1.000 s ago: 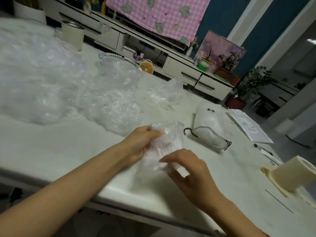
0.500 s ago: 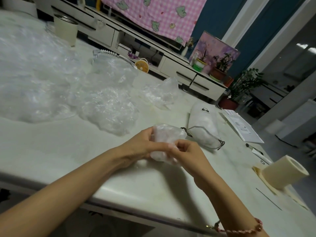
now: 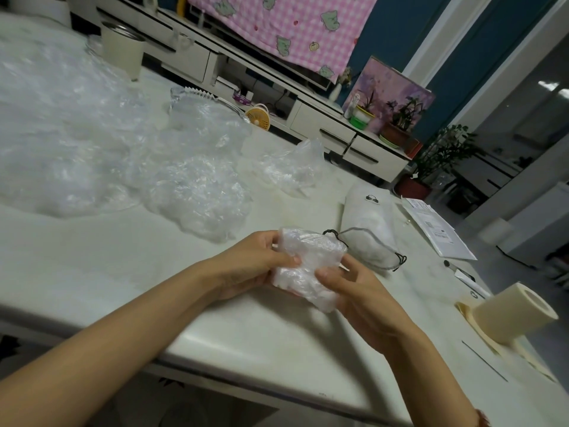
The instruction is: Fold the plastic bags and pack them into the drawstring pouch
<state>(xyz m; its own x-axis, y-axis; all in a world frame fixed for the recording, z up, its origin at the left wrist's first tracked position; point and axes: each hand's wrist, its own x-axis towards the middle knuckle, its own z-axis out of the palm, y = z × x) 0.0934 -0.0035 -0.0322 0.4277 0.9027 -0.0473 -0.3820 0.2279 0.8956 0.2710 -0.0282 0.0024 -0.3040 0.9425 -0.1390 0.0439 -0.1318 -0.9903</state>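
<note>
Both hands hold the folded plastic bag (image 3: 304,266) mid-frame, apparently just above the bench (image 3: 92,266). The left hand (image 3: 255,266) curls thumb and fingers round its 9 o'clock edge. The right hand (image 3: 363,303) pinches its 5 o'clock end, thumb on top. To do this well, press the air out and keep the fold tight and flat, so that it does not spring open. The bundle's long axis runs from 11 to 5 o'clock. The drawstring pouch (image 3: 369,229) lies just beyond at 2 o'clock, lengthwise near 12 to 6, its corded mouth facing the hands. The loose bags (image 3: 123,149) are heaped at 10 o'clock.
</note>
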